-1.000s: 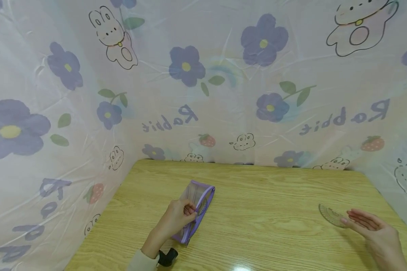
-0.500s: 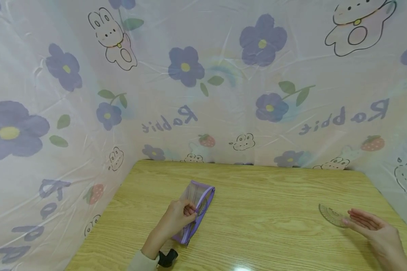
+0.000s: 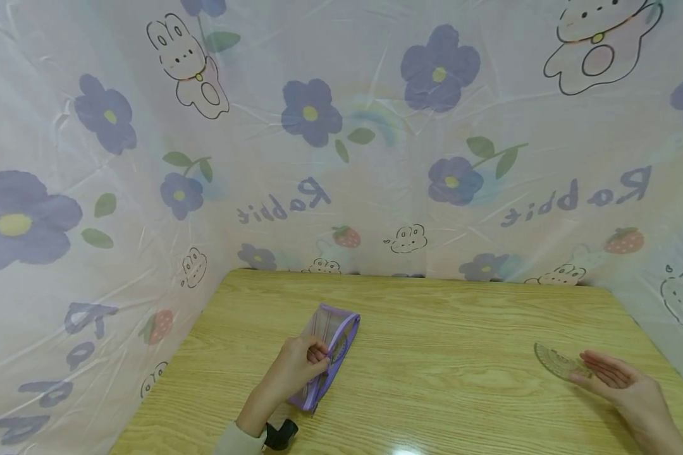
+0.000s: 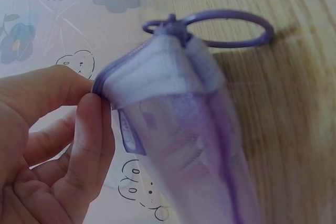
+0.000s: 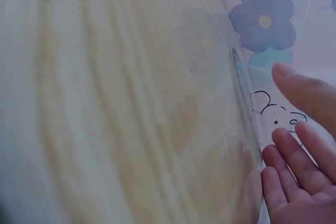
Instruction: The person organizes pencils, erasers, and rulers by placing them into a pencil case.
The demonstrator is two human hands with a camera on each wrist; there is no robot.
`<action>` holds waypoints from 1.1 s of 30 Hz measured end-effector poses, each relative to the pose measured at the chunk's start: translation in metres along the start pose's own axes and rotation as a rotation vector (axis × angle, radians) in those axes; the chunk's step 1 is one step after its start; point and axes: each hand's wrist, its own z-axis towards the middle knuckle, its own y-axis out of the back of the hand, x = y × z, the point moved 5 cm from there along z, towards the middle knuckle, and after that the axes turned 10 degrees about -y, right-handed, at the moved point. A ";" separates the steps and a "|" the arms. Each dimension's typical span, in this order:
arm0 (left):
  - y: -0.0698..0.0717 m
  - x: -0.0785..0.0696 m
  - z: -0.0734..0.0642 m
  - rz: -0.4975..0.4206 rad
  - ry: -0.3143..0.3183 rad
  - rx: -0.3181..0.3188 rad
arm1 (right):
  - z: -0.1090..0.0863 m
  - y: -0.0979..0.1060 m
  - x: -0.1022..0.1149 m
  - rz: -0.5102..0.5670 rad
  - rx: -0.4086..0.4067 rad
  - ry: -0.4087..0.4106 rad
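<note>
At the table's left half lies a purple, see-through pencil pouch (image 3: 319, 325), its zip side facing right. My left hand (image 3: 287, 370) pinches the zipped edge between thumb and fingers. The left wrist view shows this pinch at the purple rim, with a ring-shaped zip pull (image 4: 268, 27) at the pouch's end. On the right lies a clear half-round protractor (image 3: 554, 360). My right hand (image 3: 632, 388) is at its right end, thumb and fingers spread apart. In the right wrist view the protractor (image 5: 242, 80) appears edge-on beside the relaxed fingers; whether they touch it, I cannot tell.
A wood-grain table (image 3: 432, 354) spreads between the hands. Cloth walls (image 3: 375, 158) printed with flowers and rabbits enclose its back and sides. A black strap piece (image 3: 281, 434) sits at the left wrist.
My right hand has shifted slightly left, its thumb now lower against the protractor's end. Pouch, protractor and left hand stay in place.
</note>
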 end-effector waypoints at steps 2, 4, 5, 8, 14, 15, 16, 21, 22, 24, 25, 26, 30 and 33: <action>0.000 0.000 0.000 0.000 -0.002 0.002 | 0.000 0.000 0.001 -0.117 -0.030 0.009; 0.000 0.000 0.000 -0.001 -0.004 0.004 | 0.001 -0.001 0.001 -0.197 -0.048 0.013; 0.000 0.001 0.000 -0.001 -0.004 0.004 | 0.002 -0.001 0.001 -0.227 -0.053 0.010; 0.000 0.001 -0.001 -0.001 -0.007 0.001 | 0.003 0.000 0.000 -0.277 -0.061 -0.008; 0.000 0.000 0.000 -0.006 -0.002 -0.008 | 0.004 0.000 -0.004 -0.315 -0.044 -0.044; 0.000 0.000 0.000 -0.008 0.000 -0.009 | 0.004 0.000 -0.004 -0.322 -0.041 -0.043; 0.000 0.000 0.000 -0.010 0.002 -0.009 | 0.004 0.000 -0.004 -0.324 -0.038 -0.038; 0.000 0.000 -0.001 -0.008 0.000 -0.012 | 0.001 -0.001 -0.002 -0.337 -0.045 0.004; 0.000 0.000 -0.001 -0.008 -0.001 -0.013 | 0.001 -0.002 -0.001 -0.346 -0.049 0.013; 0.000 0.000 -0.001 -0.005 -0.003 -0.013 | 0.001 -0.003 0.001 -0.366 -0.056 0.026; 0.000 0.000 -0.001 -0.005 -0.003 -0.013 | 0.001 -0.003 0.002 -0.381 -0.062 0.032; 0.000 0.000 -0.001 -0.006 -0.003 -0.013 | 0.002 -0.003 0.003 -0.398 -0.072 0.042; 0.000 -0.001 -0.001 -0.004 -0.003 -0.014 | 0.002 -0.005 0.006 -0.431 -0.092 0.068; 0.000 -0.002 -0.001 -0.003 -0.002 -0.012 | 0.002 -0.006 0.007 -0.432 -0.096 0.071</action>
